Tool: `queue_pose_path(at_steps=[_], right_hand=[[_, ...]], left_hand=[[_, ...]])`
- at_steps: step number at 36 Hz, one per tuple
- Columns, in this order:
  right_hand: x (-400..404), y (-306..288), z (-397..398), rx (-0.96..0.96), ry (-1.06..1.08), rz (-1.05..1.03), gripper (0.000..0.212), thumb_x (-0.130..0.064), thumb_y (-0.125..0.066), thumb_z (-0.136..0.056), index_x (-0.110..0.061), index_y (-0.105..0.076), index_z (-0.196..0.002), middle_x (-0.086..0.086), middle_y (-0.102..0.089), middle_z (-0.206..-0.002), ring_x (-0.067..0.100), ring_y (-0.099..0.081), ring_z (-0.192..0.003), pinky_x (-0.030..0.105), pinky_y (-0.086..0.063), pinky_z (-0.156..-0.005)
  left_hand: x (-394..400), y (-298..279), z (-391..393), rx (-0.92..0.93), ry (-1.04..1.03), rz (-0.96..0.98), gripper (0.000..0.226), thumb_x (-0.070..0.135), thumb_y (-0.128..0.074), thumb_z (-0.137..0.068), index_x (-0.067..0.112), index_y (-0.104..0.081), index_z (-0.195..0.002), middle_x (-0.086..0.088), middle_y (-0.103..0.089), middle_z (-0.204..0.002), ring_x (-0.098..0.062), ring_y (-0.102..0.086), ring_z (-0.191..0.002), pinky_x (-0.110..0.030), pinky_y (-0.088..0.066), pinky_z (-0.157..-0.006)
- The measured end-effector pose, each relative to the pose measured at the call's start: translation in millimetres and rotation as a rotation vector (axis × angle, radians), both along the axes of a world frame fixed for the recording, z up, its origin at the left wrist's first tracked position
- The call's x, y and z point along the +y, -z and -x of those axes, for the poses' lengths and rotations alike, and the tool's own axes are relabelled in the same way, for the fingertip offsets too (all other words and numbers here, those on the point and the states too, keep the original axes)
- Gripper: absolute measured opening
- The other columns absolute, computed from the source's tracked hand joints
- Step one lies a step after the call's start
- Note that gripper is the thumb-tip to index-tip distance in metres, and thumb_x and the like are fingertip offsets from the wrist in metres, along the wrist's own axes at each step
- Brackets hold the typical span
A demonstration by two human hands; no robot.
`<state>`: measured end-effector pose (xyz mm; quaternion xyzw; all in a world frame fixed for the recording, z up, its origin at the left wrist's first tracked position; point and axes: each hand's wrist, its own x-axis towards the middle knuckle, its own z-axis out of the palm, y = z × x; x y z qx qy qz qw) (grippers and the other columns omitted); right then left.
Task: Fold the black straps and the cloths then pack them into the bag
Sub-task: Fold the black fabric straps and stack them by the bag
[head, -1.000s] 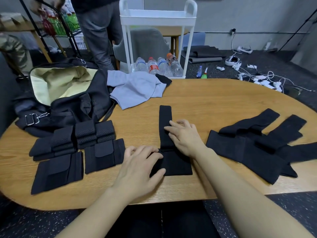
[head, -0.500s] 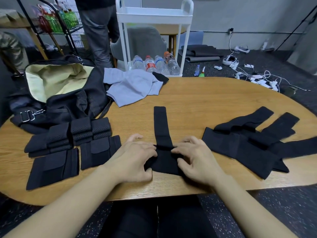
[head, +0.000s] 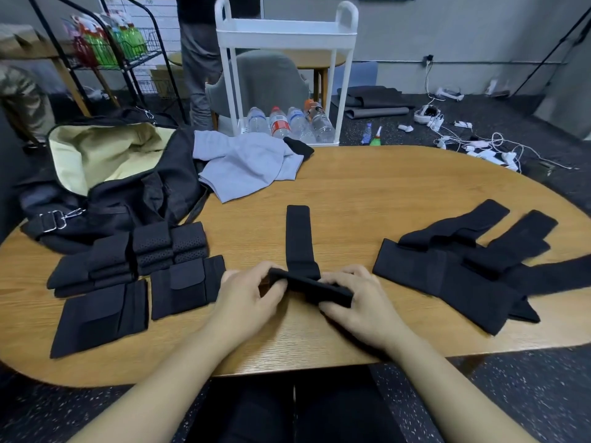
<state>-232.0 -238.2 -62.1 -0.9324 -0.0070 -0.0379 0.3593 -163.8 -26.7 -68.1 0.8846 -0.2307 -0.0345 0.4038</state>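
A black strap (head: 299, 238) lies in front of me on the wooden table (head: 367, 199), its narrow tail pointing away. Its wide near end is rolled into a thick bar. My left hand (head: 248, 298) pinches the bar's left end and my right hand (head: 358, 302) grips its right end. Several folded black straps (head: 134, 276) lie in a group at the left. Unfolded black straps (head: 470, 266) are spread at the right. A grey cloth (head: 246, 164) lies crumpled at the back, next to the open black bag (head: 105, 187) with its cream lining.
Behind the table stand a white cart (head: 284, 43) with water bottles (head: 287, 123) at its base, a grey chair and a person's legs. A wire rack with bottles stands at the back left. Cables and small devices litter the floor at the right.
Both hands came together on the strap's wide near end and rolled it up from flat into a thick bar. The view shifted slightly.
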Motion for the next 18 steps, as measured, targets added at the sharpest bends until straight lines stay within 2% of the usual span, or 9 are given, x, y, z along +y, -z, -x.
queue_pose_path(at_steps=[2, 5, 8, 12, 14, 16, 18], right_hand=[[3, 2, -7, -0.005, 0.095, -0.103, 0.028, -0.028, -0.072, -0.083, -0.053, -0.058, -0.089, -0.011, -0.057, -0.106, 0.008, -0.049, -0.107, 0.036, -0.041, -0.100], [8, 4, -17, 0.002, 0.232, -0.276, 0.014, -0.037, -0.071, -0.080, -0.042, -0.068, -0.093, -0.009, -0.066, -0.099, 0.006, -0.059, -0.099, 0.040, -0.049, -0.092], [12, 11, -27, -0.021, 0.294, -0.377, 0.038, -0.052, -0.063, -0.069, -0.041, -0.066, -0.106, -0.015, -0.071, -0.100, 0.009, -0.062, -0.105, 0.043, -0.051, -0.091], [17, 14, -39, 0.009, 0.395, -0.376, 0.047, -0.062, -0.059, -0.061, -0.039, -0.063, -0.102, -0.015, -0.072, -0.095, 0.007, -0.064, -0.099, 0.043, -0.053, -0.087], [20, 12, -42, 0.021, 0.435, -0.338, 0.046, -0.063, -0.055, -0.060, -0.038, -0.063, -0.098, -0.018, -0.072, -0.090, 0.007, -0.064, -0.098, 0.043, -0.052, -0.088], [22, 10, -44, 0.026, 0.464, -0.297, 0.038, -0.060, -0.057, -0.063, -0.038, -0.061, -0.095, -0.017, -0.072, -0.088, 0.009, -0.064, -0.097, 0.043, -0.050, -0.089], [23, 10, -46, 0.029, 0.478, -0.259, 0.028, -0.050, -0.064, -0.072, -0.039, -0.058, -0.096, -0.015, -0.071, -0.089, 0.011, -0.063, -0.098, 0.044, -0.048, -0.092]], left_hand=[[-5, -4, -2, 0.018, -0.026, 0.014, 0.005, 0.038, -0.052, -0.098, 0.038, -0.057, -0.097, 0.006, -0.067, -0.065, -0.018, -0.063, -0.084, -0.043, -0.039, -0.101], [-12, -8, -5, 0.020, -0.102, 0.010, 0.011, 0.036, -0.058, -0.095, 0.033, -0.056, -0.105, 0.014, -0.070, -0.088, -0.006, -0.061, -0.104, -0.042, -0.033, -0.107], [-18, -6, -9, 0.062, -0.162, 0.004, 0.023, 0.037, -0.064, -0.091, 0.033, -0.051, -0.111, 0.018, -0.067, -0.098, -0.006, -0.059, -0.105, -0.043, -0.040, -0.103], [-28, 0, -11, 0.079, -0.251, 0.031, 0.036, 0.037, -0.068, -0.087, 0.038, -0.045, -0.114, 0.021, -0.066, -0.098, -0.010, -0.062, -0.102, -0.042, -0.047, -0.096], [-33, -2, -10, 0.074, -0.293, 0.052, 0.042, 0.035, -0.070, -0.086, 0.034, -0.046, -0.121, 0.022, -0.065, -0.095, -0.007, -0.063, -0.100, -0.035, -0.050, -0.089], [-37, -6, -8, 0.071, -0.327, 0.045, 0.052, 0.035, -0.070, -0.086, 0.030, -0.045, -0.131, 0.021, -0.065, -0.100, -0.006, -0.063, -0.103, -0.029, -0.051, -0.083], [-38, -8, -7, 0.078, -0.348, 0.011, 0.059, 0.037, -0.070, -0.087, 0.029, -0.042, -0.138, 0.022, -0.065, -0.097, -0.007, -0.063, -0.104, -0.030, -0.051, -0.081]])
